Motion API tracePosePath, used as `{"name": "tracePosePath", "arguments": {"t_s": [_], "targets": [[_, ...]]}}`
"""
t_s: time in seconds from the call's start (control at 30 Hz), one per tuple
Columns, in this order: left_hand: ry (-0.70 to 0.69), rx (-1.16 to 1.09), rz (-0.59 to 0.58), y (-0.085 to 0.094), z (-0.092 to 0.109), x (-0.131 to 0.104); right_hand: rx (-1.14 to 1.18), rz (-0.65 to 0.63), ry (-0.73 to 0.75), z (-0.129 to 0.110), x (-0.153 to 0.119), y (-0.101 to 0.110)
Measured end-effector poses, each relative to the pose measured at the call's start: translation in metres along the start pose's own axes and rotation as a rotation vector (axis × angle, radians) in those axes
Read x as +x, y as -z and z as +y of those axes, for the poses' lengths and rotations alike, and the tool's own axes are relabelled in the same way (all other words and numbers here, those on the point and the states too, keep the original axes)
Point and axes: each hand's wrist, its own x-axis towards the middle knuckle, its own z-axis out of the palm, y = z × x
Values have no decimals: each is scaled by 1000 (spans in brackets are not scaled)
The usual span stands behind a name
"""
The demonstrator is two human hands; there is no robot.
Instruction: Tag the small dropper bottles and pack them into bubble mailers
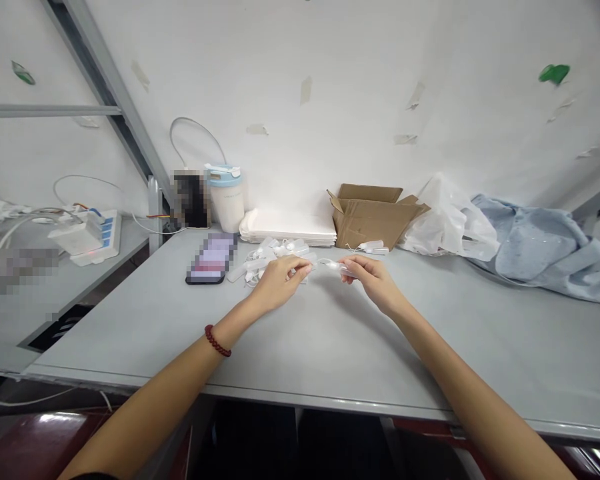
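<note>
My right hand (373, 275) is closed around a small white and translucent plastic tube (336, 266), pinched between thumb and fingers. A thin white cord (324, 261) arcs from the tube towards my left hand (280, 280). That hand's thumb and forefinger are pressed together at the cord's far end; the exact tip between them is too small to make out. Both hands are just above the grey table. Behind my left hand lies a loose pile of similar translucent tubes (265, 253) with white cords, partly hidden by the hand.
A phone (211, 259) lies left of the pile, near a cup with a blue lid (226, 200). Along the wall are a stack of white sheets (290, 228), an open cardboard box (370, 220) with a few tubes (375, 247) before it, a plastic bag (450, 223) and blue cloth (540, 243).
</note>
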Motion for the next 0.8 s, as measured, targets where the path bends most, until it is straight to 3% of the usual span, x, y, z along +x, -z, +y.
{"name": "tracePosePath", "arguments": {"t_s": [0.2,0.43,0.8], "targets": [[85,-101,-3,3,3,1,29,-23,-29,-6,-3,-2],[387,-661,-52,1,-3,0,72,-73,-37,-10,-6,-6],[468,-860,-95,-2,0,-1,73,-132,-48,-9,-7,-10]]}}
